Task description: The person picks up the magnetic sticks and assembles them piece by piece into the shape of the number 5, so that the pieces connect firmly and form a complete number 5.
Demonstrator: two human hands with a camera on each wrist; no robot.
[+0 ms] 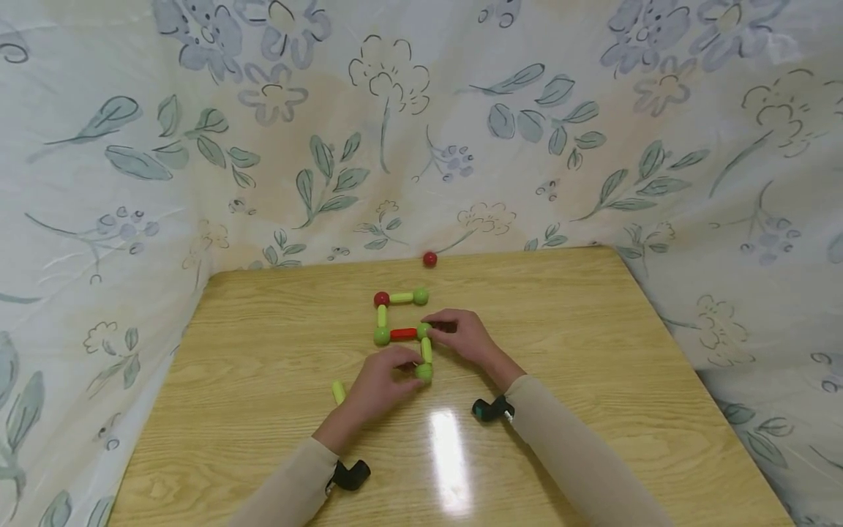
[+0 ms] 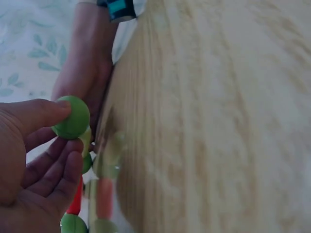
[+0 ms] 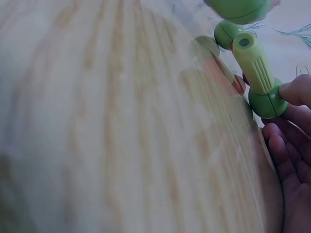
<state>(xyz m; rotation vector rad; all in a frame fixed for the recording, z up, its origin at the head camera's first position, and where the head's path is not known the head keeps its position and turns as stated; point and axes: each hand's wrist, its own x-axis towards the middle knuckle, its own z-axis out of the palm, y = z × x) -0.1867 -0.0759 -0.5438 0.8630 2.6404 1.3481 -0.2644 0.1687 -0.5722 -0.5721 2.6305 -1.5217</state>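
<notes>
My left hand [image 1: 382, 379] pinches a green ball [image 2: 73, 118] between thumb and fingers. That ball is close to the near end of a yellow-green rod [image 3: 252, 63], whose end hole shows in the right wrist view with a gap before the ball. My right hand [image 1: 469, 338] grips another green ball [image 3: 266, 101], into which the rod's other end is set. From there a red rod [image 1: 403, 334] runs left to a green corner ball [image 1: 382, 337]. Beyond it, a yellow-green rod [image 1: 382, 317] leads to a red ball [image 1: 381, 298], then another rod [image 1: 400, 298] and a green end ball [image 1: 421, 296].
A loose red ball [image 1: 430, 259] lies at the wooden table's [image 1: 263, 351] back edge. Left of my left hand is a loose yellow-green rod [image 1: 339, 392], partly hidden by the wrist. Floral cloth [image 1: 421, 132] hangs behind the table and at both sides.
</notes>
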